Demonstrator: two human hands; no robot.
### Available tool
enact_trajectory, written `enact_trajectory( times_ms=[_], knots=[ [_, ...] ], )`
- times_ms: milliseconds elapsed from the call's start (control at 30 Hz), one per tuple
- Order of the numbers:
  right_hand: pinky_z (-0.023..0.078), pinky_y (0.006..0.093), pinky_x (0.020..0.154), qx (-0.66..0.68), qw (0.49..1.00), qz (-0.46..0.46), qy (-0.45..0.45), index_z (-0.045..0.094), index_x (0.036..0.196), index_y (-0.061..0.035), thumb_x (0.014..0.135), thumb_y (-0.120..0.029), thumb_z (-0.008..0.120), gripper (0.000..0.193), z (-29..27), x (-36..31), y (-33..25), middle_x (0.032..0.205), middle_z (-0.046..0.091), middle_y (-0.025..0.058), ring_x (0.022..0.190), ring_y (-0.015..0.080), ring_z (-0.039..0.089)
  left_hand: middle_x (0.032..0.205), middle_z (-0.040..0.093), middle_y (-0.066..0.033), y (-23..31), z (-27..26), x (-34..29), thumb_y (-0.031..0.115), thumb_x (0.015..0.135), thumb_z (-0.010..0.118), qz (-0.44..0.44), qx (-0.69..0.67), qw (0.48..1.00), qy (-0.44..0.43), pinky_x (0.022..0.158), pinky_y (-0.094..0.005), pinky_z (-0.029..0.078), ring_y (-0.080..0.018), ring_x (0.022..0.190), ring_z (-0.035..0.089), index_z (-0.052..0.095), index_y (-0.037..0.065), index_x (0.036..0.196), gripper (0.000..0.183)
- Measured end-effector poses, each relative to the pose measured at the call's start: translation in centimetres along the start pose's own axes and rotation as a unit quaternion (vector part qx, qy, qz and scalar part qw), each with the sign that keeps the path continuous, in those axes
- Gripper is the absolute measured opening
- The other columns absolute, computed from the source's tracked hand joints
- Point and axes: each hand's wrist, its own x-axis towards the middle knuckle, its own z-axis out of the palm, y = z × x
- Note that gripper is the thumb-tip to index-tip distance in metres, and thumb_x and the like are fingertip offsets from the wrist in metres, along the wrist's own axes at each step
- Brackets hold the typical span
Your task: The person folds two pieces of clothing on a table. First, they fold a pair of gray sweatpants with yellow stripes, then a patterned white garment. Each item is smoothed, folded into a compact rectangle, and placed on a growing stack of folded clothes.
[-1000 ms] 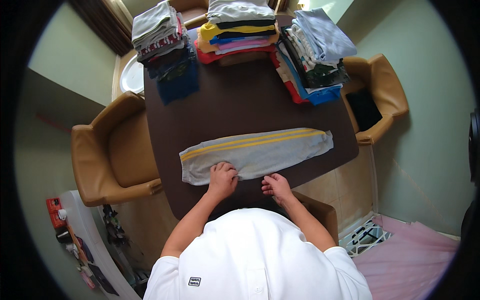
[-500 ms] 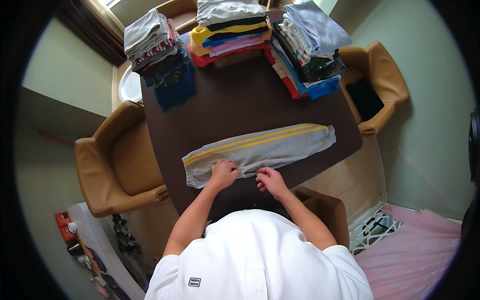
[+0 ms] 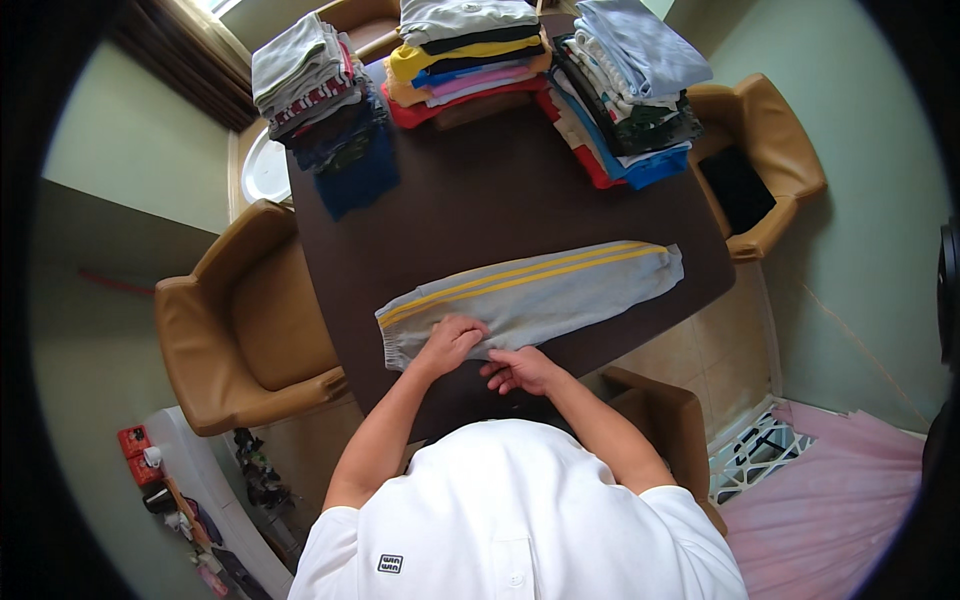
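Note:
Grey sweatpants point(image 3: 560, 295) with two yellow side stripes lie folded lengthwise across the near part of the dark brown table point(image 3: 470, 205). Their elastic cuff points left. My left hand point(image 3: 452, 345) rests on the near side of the fabric close to that cuff, its fingers bent and drawn together on the cloth; the fingertips are partly hidden. Just right of it, my right hand point(image 3: 524, 371) is at the near edge of the sweatpants, thumb toward the cloth and the other fingers loosely apart.
Folded clothes stand at the far side: a left stack point(image 3: 305, 85), a middle stack point(image 3: 465, 60) and a right stack point(image 3: 625, 100). Tan armchairs flank the table, a left chair point(image 3: 270, 310) and a right chair point(image 3: 790, 140) with black cloth point(image 3: 737, 190) on it.
My right hand has moved slightly left and nearer to me, its fingers spreading. The near edge of the sweatpants looks smoother. My left hand has shifted slightly right in the picture.

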Motion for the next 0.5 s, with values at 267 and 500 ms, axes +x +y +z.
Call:
enact_trajectory(
  times_ms=[267, 500],
  knots=[
    [0.056, 0.0287, 0.052, -0.127, 0.987, -0.056, 0.077, 0.067, 0.113, 0.0008, 0.104, -0.029, 0.064, 0.031, -1.1, -1.9, 2.5, 0.095, 0.074, 0.0128, 0.071, 0.0204, 0.073, 0.123, 0.062, -0.0089, -3.2, -0.8, -0.3, 0.005, 0.088, 0.064, 0.003, -0.115, 0.986, 0.123, 0.095, -0.0333, 0.050, -0.0211, 0.107, 0.062, 0.067, 0.003, 0.124, 0.036],
    [0.058, 0.0306, 0.051, -0.108, 0.985, -0.057, 0.118, 0.064, 0.115, 0.0018, 0.105, -0.023, 0.060, 0.027, -1.5, -2.2, 4.7, 0.094, 0.073, 0.0136, 0.071, 0.0223, 0.074, 0.110, 0.071, -0.0116, -2.4, -3.9, 1.7, 0.010, 0.100, 0.056, -0.191, -0.364, 0.908, 0.087, 0.066, -0.0331, 0.060, -0.0188, 0.085, 0.071, 0.062, 0.003, 0.125, 0.027]
  ],
)
